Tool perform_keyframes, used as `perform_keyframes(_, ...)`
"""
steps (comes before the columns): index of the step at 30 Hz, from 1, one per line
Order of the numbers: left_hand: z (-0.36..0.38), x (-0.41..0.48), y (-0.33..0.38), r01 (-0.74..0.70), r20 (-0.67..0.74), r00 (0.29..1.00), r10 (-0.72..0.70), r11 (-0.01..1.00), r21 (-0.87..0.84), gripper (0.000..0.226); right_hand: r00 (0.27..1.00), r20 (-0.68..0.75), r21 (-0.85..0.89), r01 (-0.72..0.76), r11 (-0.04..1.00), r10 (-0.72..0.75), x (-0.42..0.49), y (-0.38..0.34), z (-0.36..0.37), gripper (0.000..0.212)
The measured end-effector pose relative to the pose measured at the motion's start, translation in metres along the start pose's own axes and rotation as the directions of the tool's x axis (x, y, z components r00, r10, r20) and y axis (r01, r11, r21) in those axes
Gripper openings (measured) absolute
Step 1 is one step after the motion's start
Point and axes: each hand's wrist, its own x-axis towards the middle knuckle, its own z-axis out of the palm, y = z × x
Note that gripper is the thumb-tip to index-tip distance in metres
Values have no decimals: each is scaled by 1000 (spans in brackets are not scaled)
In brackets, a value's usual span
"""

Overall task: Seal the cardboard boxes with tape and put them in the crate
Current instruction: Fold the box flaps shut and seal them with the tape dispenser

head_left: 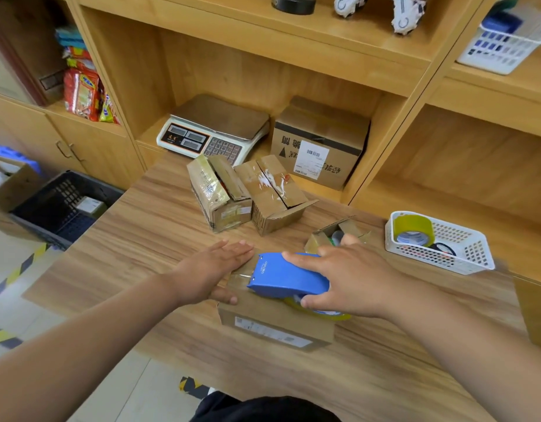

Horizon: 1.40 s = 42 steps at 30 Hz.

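Cardboard box [275,330] beneath flat-fingered left hand [214,269] and blue tape dispenser [278,275], the latter within curled right hand [351,278].

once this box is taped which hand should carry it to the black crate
Left, probably. The left hand lies flat on the box, holding nothing, and the black crate sits to the left of the table. The right hand is busy gripping the blue tape dispenser.

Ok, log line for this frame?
phase: taping | left hand: flat on box | right hand: grips dispenser | crate: beside table
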Motion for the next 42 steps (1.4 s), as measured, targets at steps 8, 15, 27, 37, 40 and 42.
perform_keyframes(8, 4, -4, 1, 4, -51, 999, -3, 1000, 11, 100, 999, -33, 18, -6, 1000, 6, -43, 52, 4, 69)
perform_keyframes(15, 2, -5, 4, -17, -57, 998, 20, 998, 63, 93, 994, 23, 23, -103, 994, 102, -94, 103, 26, 67)
perform_keyframes(27, 7, -2, 10, -3, -58, 998, 7, 997, 72, 99, 993, 13, 17, -117, 993, 116, -123, 136, 64, 71)
perform_keyframes(37, 2, -3, 18, 37, -33, 999, -35, 998, 58, 98, 986, 98, -19, -132, 991, 133, -127, 143, 85, 69)
perform_keyframes(40, -2, -3, 22, 81, 57, 995, -85, 994, 79, 101, 987, 101, -24, -121, 992, 123, -122, 143, 93, 68)
perform_keyframes(42, -3, -2, 23, 98, 76, 992, -103, 992, 74, 103, 987, 101, -19, -120, 993, 121, -119, 142, 98, 67)
